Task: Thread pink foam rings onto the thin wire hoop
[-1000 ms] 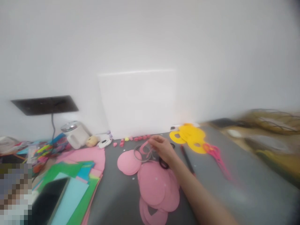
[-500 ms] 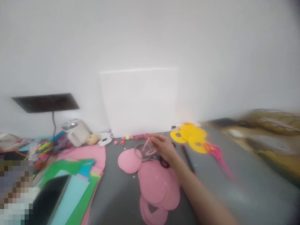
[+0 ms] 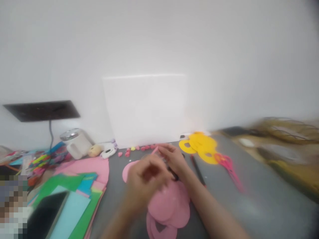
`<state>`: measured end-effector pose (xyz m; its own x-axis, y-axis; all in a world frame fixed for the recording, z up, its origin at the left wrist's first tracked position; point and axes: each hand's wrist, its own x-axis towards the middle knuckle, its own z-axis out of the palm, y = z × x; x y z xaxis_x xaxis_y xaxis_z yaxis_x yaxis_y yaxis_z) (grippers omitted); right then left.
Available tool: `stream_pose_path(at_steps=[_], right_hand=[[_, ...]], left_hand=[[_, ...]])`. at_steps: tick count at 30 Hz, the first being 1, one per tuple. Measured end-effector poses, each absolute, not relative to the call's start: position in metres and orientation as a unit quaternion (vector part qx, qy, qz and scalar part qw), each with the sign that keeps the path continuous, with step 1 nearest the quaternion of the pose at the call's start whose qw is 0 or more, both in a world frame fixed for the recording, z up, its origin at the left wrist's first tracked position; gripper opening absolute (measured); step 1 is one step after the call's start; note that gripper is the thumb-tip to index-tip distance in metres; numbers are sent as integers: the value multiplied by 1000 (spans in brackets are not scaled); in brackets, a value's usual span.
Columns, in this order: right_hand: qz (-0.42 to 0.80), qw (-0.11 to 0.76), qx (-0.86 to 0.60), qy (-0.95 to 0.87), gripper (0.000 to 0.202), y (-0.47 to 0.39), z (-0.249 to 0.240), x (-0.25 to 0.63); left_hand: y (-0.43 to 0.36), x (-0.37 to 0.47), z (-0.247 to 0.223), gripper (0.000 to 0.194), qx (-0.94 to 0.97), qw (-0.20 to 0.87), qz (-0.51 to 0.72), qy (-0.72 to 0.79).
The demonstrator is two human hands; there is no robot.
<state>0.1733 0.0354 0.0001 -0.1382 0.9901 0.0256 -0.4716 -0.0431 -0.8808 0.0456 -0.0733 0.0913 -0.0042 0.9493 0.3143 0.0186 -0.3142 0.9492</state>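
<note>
My right hand (image 3: 171, 157) pinches a narrow pink paper strip (image 3: 155, 150) above the middle of the grey table. Closer to me, my left hand (image 3: 147, 179) is blurred, its fingers curled, and whether it holds anything cannot be made out. It covers part of a small stack of pink paper circles (image 3: 126, 171) and most of a clear ring. Larger pink circles and rings (image 3: 164, 205) overlap just below both hands. A black loop, partly hidden, shows beside my right hand.
Yellow paper cutouts (image 3: 201, 146), pink scissors (image 3: 230, 171) and a dark pen (image 3: 198, 171) lie to the right. Coloured paper sheets (image 3: 84, 212), a dark phone (image 3: 47, 215) and a white mug (image 3: 77, 146) are at the left. A white board (image 3: 147, 111) leans on the wall.
My left hand has come into view from below and now sits beside my right hand. The right hand still pinches the strip. The view has shifted slightly.
</note>
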Motion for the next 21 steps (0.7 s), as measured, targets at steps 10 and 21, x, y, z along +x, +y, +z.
stream_pose_path(at_steps=[10, 21], right_hand=[[636, 560, -333, -415, 24, 39, -4, 170], [589, 542, -392, -454, 20, 34, 4, 172]], left_hand=[[2, 35, 17, 29, 542, 375, 520, 543], [5, 34, 4, 36, 489, 437, 536, 531]])
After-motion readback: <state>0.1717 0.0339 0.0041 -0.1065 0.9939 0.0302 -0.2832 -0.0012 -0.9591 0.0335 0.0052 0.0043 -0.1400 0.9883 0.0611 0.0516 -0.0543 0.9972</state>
